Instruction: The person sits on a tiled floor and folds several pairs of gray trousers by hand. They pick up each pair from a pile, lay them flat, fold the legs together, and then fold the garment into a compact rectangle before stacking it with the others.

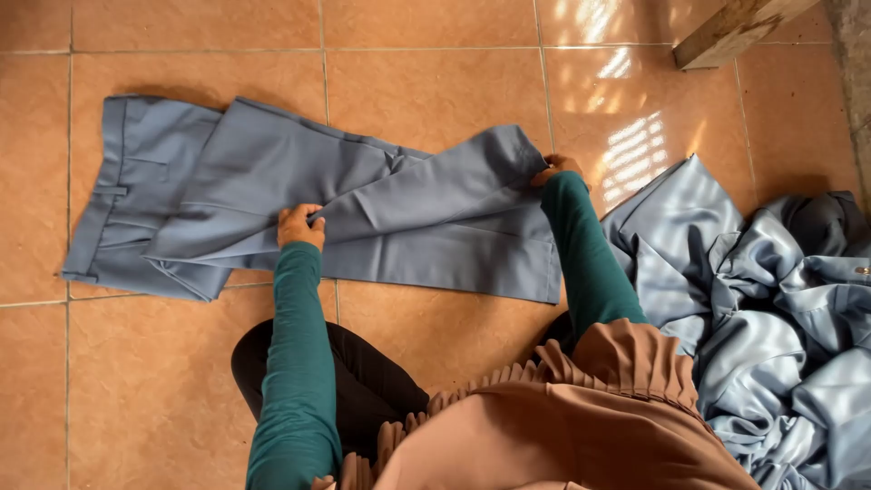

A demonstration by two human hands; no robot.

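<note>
Grey-blue trousers (272,172) lie flat on the tiled floor (435,91), waistband at the left, legs stretched to the right. My left hand (299,225) pinches the cloth at the middle of the upper leg along its near edge. My right hand (555,167) grips the hem end of that same leg, which is lifted and angled over the lower leg. Both arms wear dark green sleeves.
A heap of shiny light-blue cloth (771,308) is piled on the floor at the right, close to my right arm. A wooden block (730,32) stands at the top right. My brown pleated garment and dark-clad knee fill the bottom middle.
</note>
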